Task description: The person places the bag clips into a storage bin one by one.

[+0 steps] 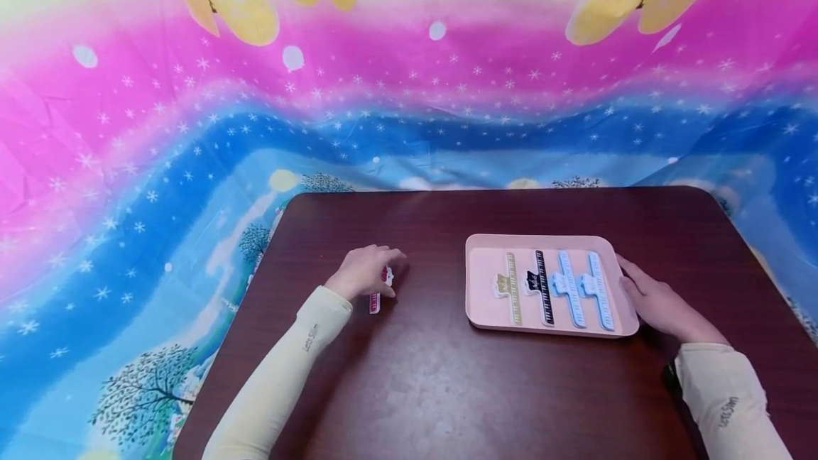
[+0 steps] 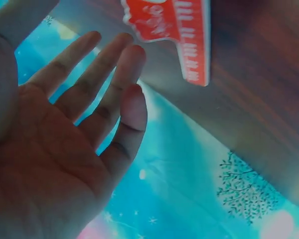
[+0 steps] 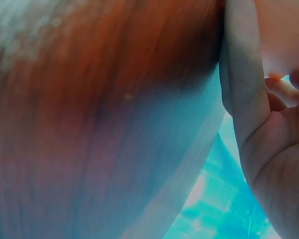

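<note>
A red page clip (image 1: 375, 302) with a piano-key strip and a white-edged, bear-shaped tab lies on the table, partly hidden by my left hand (image 1: 367, 272). In the left wrist view, that hand's fingers are spread and loosely bent, with a gap between them and the red clip (image 2: 192, 45). My right hand (image 1: 661, 304) rests against the right side of a pink tray (image 1: 479, 314), its fingers fairly straight along the wall. Inside the tray, similar clips lie side by side: a gold one (image 1: 514, 297), a black one (image 1: 544, 300) and light blue ones (image 1: 571, 297).
The dark brown wooden table (image 1: 409, 389) has rounded far corners. Behind it and along its sides hangs a colourful printed cloth (image 1: 409, 112) with snowflakes and trees. Something dark (image 1: 671, 375) shows at the right wrist.
</note>
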The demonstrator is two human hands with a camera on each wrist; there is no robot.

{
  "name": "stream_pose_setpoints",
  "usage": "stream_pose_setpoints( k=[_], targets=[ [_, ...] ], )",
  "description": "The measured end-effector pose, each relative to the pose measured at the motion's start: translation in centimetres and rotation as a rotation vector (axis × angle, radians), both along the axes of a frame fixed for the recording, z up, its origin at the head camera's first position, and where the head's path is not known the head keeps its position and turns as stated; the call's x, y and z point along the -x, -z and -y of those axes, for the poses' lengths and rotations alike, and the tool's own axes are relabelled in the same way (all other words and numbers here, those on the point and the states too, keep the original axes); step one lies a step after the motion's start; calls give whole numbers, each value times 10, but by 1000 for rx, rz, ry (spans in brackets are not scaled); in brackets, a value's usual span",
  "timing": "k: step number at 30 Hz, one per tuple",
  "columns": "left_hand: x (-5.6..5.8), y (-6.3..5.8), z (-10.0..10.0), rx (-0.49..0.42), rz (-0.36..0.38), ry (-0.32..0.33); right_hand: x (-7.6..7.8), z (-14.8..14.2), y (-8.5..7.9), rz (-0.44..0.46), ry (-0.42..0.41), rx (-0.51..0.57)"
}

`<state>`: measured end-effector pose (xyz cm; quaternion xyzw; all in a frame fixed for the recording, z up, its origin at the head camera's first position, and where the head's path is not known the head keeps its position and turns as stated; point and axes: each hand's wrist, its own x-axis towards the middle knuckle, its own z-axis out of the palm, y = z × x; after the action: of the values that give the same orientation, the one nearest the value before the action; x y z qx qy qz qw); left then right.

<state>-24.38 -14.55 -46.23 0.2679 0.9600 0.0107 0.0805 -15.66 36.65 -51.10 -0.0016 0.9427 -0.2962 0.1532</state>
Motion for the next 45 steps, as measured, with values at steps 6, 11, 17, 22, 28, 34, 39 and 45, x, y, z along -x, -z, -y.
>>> stream_pose_setpoints(
  k=[6,11,17,22,28,34,39,45],
  targets=[
    [-1,12,6,-29,-36,21,-3,-1,3,-7,-7,-7],
    [2,17,5,-67,-50,-1,-2,-2,2,-27,-8,-24],
    [4,22,8,-20,-66,-49,0,0,-1,-18,-1,-27],
    [7,28,12,-3,-97,-62,0,1,-1,-18,-3,-22],
    [7,29,13,-18,-103,-58,0,1,-3,-14,-4,-24],
    [3,24,11,-25,-136,-52,1,0,-4,-17,-9,-21],
    [-3,10,8,-110,-171,-47,2,-1,-4,-17,-10,-23],
    [-10,-1,8,-152,-235,-32,-1,-2,-1,-8,-3,-8]
  ],
)
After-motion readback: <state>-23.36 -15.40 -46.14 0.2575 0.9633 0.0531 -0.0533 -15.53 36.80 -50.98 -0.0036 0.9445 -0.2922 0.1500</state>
